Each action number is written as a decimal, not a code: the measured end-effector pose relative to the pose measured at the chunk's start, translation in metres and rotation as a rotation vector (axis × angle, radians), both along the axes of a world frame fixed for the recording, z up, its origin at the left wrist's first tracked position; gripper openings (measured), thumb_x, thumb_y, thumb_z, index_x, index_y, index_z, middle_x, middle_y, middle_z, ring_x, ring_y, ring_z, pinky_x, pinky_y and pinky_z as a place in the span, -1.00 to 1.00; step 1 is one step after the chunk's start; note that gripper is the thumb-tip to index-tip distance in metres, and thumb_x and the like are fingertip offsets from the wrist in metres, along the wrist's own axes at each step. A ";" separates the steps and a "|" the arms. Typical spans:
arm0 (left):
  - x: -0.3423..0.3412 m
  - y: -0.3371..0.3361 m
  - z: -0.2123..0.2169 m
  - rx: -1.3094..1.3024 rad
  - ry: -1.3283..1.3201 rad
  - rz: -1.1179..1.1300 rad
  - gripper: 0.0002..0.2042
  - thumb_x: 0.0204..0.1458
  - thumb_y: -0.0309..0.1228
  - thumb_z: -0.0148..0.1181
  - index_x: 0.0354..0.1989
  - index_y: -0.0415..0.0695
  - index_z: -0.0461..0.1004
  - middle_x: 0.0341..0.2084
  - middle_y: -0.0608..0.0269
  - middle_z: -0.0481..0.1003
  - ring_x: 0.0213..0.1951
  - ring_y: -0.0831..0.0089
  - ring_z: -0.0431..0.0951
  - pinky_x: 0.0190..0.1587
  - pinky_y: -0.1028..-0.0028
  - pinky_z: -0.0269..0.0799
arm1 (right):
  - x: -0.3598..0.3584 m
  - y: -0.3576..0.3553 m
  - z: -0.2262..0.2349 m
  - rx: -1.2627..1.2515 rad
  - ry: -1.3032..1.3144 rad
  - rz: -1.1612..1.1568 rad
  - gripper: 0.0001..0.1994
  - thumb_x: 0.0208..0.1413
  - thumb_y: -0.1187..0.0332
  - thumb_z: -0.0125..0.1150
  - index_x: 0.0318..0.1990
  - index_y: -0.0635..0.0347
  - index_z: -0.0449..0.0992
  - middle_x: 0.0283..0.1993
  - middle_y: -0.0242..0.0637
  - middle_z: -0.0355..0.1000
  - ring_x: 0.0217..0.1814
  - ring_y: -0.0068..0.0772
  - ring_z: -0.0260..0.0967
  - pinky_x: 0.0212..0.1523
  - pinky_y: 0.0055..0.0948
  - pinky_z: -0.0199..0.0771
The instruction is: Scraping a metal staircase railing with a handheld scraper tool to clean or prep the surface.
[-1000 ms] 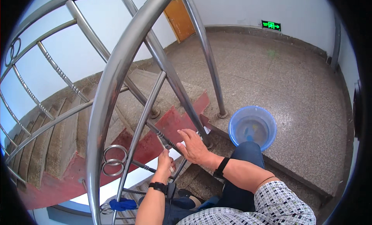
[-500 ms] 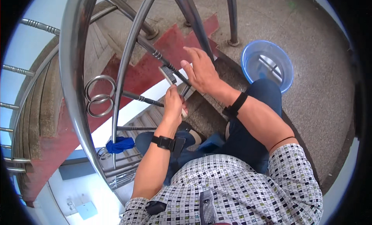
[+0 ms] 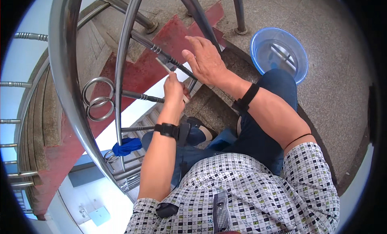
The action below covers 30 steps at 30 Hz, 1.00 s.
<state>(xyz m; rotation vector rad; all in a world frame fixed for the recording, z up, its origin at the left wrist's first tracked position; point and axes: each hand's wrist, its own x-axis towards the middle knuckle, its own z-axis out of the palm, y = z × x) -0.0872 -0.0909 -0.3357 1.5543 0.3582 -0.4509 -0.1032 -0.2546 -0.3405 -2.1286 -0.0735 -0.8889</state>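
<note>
My left hand [image 3: 174,91] is closed round the handle of a scrubbing brush [image 3: 162,64] with a pale back and dark bristles. The bristles face a ridged metal railing bar [image 3: 153,47] and look to be at it; I cannot tell how firmly they touch. My right hand [image 3: 207,64] is raised just right of that bar, fingers stretched out and thumb apart, holding nothing. Part of the brush handle is hidden under my left fingers, its pale end showing below them.
A thick curved handrail [image 3: 66,64] and metal rings [image 3: 98,80] stand at left. A blue cloth [image 3: 127,147] is tied round a lower post. Behind the railing, red-edged stairs [image 3: 161,42] descend. At right, a translucent blue basin [image 3: 260,52] holding water rests on the speckled floor.
My left hand and the brush have moved up and left along the railing bar, with the brush tilted further left. My right hand has shifted slightly up and left, still open.
</note>
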 end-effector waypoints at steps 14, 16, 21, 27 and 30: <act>-0.039 0.058 -0.007 0.814 -0.852 -0.445 -0.69 0.34 -0.27 0.14 0.13 -0.18 0.38 -0.32 -0.17 0.62 -0.31 -0.19 0.64 -0.22 -0.01 0.53 | 0.002 -0.008 0.003 0.005 -0.012 -0.019 -0.44 0.50 0.04 -0.05 0.39 0.35 0.30 0.32 0.16 0.36 0.39 0.20 0.28 0.38 0.02 0.28; -0.022 0.065 0.005 0.962 -0.819 -0.541 -0.64 0.33 -0.25 0.15 0.21 -0.12 0.35 -0.26 -0.24 0.64 -0.16 -0.34 0.62 -0.13 -0.11 0.51 | 0.001 -0.007 0.003 -0.002 -0.005 -0.016 -0.44 0.50 0.04 -0.05 0.39 0.34 0.30 0.32 0.16 0.35 0.39 0.20 0.28 0.39 0.02 0.28; 0.012 0.077 0.013 1.176 -0.855 -0.636 -0.68 0.39 -0.22 0.06 0.21 -0.08 0.36 -0.27 -0.24 0.64 -0.15 -0.32 0.62 -0.14 -0.13 0.49 | -0.001 -0.009 0.002 -0.009 0.022 -0.038 -0.44 0.51 0.02 -0.07 0.40 0.31 0.29 0.32 0.15 0.36 0.40 0.22 0.28 0.38 0.03 0.29; 0.009 0.102 0.019 1.181 -0.690 -0.559 -0.67 0.44 -0.15 -0.06 0.11 -0.09 0.52 -0.20 -0.22 0.62 -0.09 -0.26 0.61 -0.08 -0.03 0.48 | -0.002 -0.011 0.006 -0.003 0.007 -0.018 -0.43 0.51 0.00 -0.09 0.39 0.32 0.29 0.30 0.14 0.38 0.39 0.22 0.29 0.37 0.04 0.29; 0.010 0.101 0.019 1.160 -0.710 -0.532 -0.65 0.44 -0.14 -0.06 0.05 -0.11 0.55 -0.22 -0.20 0.62 -0.11 -0.25 0.62 -0.09 -0.01 0.49 | 0.000 -0.012 0.004 -0.005 0.025 -0.024 -0.43 0.51 0.00 -0.09 0.39 0.32 0.29 0.30 0.15 0.38 0.39 0.22 0.29 0.37 0.04 0.29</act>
